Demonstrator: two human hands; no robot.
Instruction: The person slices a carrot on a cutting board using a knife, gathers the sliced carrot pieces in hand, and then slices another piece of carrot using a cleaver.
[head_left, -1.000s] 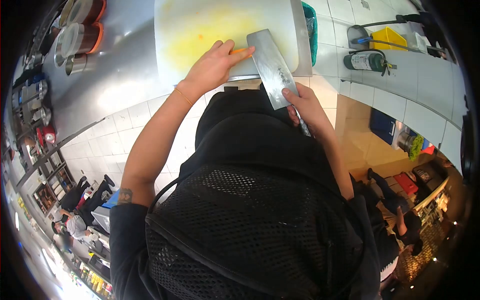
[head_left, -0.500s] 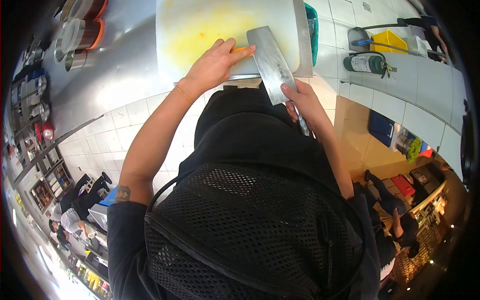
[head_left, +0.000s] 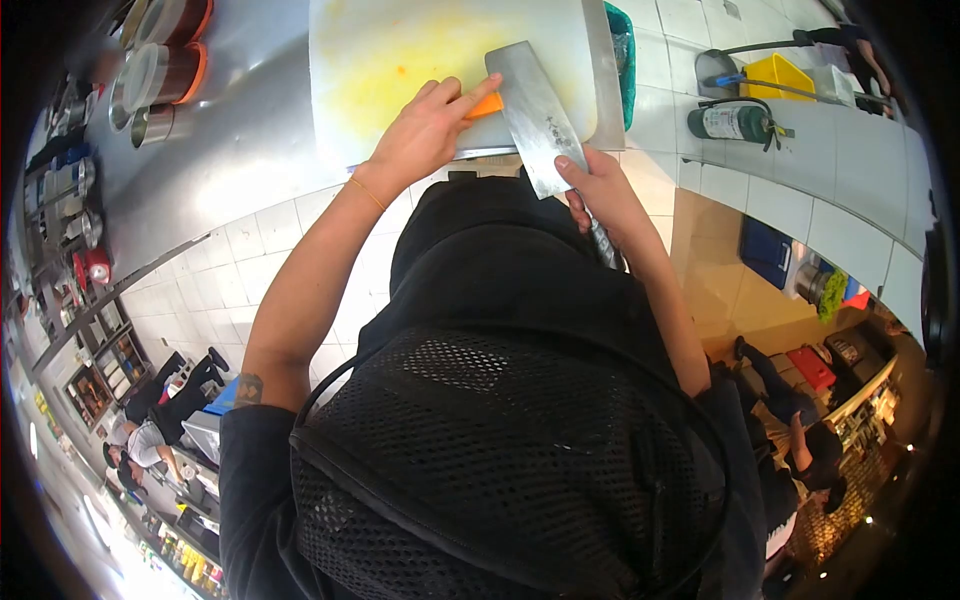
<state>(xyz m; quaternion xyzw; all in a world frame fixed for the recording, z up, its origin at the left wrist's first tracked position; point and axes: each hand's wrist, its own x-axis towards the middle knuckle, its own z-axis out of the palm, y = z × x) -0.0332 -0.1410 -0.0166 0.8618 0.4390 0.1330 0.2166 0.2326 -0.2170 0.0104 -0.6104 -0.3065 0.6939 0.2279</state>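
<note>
My right hand (head_left: 600, 190) is closed round the handle of a cleaver (head_left: 535, 115), with the thumb on its broad blade. The blade points away from me over the near part of a white cutting board (head_left: 350, 60) with yellow stains. My left hand (head_left: 420, 125) presses an orange piece, perhaps carrot (head_left: 486, 105), onto the board. Its index finger stretches out to the blade's upper left side. The orange piece lies beside the blade, partly covered by my fingers.
Metal pots with orange rims (head_left: 170, 70) stand on the steel counter (head_left: 240, 100) to the left. A green-lined bin (head_left: 621, 60) is right of the board. A fire extinguisher (head_left: 728, 122) and a yellow bucket (head_left: 778, 82) are farther right. Other people are in the lower left and lower right.
The cleaver and my right hand have shifted slightly away from me and left. My left index finger has moved up along the blade, and more of the orange piece shows.
</note>
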